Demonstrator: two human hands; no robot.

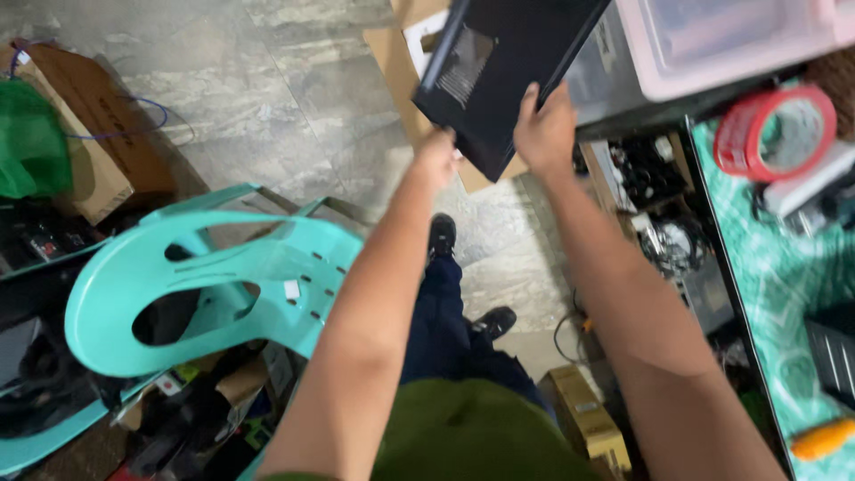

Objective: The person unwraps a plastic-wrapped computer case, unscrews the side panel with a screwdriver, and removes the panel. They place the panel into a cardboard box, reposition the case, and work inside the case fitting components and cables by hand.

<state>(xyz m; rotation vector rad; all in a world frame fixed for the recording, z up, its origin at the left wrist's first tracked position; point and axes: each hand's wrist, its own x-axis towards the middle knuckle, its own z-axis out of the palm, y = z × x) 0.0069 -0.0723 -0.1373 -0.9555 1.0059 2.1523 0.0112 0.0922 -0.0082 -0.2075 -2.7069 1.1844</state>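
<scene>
At the bottom of the frame your legs stand on the stone floor (pixel 294 107), hemmed in by the turquoise plastic chair (pixel 223 285) at lower left and a small cardboard box (pixel 583 423) at lower right; step back carelessly and you could trip on either.

Higher up, in the centre, your left hand (pixel 436 156) pinches the lower corner of the black metal panel (pixel 499 71), fingers clenched on its edge. Your right hand (pixel 545 129) grasps the panel's right edge, thumb over the face.

The panel hangs tilted in the air at top centre, close beside the grey case (pixel 614 80) under the pink bin (pixel 712 40). With grips only on thin edges, it could slip, knock the case, or fall onto the flat cardboard (pixel 392 53) below.
</scene>
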